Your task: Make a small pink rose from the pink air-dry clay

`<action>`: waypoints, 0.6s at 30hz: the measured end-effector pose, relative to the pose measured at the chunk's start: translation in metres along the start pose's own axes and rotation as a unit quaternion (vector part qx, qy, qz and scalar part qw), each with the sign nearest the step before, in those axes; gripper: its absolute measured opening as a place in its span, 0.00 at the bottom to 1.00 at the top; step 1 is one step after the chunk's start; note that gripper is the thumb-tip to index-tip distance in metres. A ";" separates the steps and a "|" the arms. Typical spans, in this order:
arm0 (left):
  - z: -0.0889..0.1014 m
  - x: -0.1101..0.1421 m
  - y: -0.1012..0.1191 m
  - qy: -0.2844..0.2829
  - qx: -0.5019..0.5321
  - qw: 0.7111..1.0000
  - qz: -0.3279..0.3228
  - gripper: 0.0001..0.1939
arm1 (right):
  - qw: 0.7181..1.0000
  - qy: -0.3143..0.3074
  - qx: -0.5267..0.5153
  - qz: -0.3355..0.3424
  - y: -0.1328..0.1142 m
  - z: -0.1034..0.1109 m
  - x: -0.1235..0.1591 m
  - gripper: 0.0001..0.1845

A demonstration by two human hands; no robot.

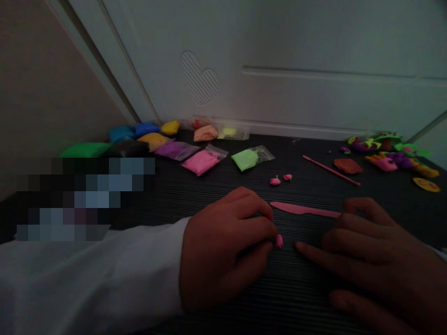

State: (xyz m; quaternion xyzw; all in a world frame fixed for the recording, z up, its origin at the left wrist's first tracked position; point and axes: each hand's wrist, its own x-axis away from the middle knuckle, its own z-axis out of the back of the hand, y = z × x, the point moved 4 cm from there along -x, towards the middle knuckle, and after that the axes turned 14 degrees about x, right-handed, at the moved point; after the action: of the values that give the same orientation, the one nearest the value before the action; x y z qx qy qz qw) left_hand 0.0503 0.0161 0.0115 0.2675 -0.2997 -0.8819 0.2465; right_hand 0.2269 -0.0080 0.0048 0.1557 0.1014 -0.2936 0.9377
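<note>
Between the thumb and fingertips of my left hand (pixel 230 246) is a small pink clay rosebud (pixel 279 240), its rolled end poking out to the right. My right hand (pixel 377 260) lies low over the dark table, index finger stretched toward the bud but apart from it, thumb spread below. A pink plastic clay knife (pixel 296 208) lies just beyond both hands, its handle end passing behind my right hand's curled fingers. Farther back rest two small pink buds, a left one (pixel 275 181) with a bit of green and a right one (pixel 287 177).
Bagged clay lies along the back, including a pink pack (pixel 200 160) and a light green pack (pixel 245 159). A thin pink stick tool (pixel 331 170), a brown-red clay lump (pixel 348 165) and several colourful clay figures (pixel 387 160) sit at right. A white panel (pixel 296 102) bounds the rear.
</note>
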 end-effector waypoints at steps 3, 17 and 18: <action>0.000 0.000 0.000 0.001 -0.001 1.000 0.000 0.10 | 1.000 -0.006 0.006 -0.015 0.001 -0.001 0.000 0.21; 0.001 0.000 0.000 -0.006 0.000 1.000 0.003 0.10 | 1.000 -0.021 -0.001 -0.009 0.004 -0.002 0.000 0.23; 0.001 0.000 0.000 -0.007 0.000 1.000 0.002 0.10 | 1.000 -0.021 -0.005 -0.008 0.003 -0.002 0.000 0.22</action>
State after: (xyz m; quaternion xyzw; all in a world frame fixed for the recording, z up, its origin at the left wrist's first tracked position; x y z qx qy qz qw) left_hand 0.0500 0.0164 0.0125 0.2609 -0.3023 -0.8832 0.2459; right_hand 0.2285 -0.0046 0.0038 0.1436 0.0846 -0.3039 0.9380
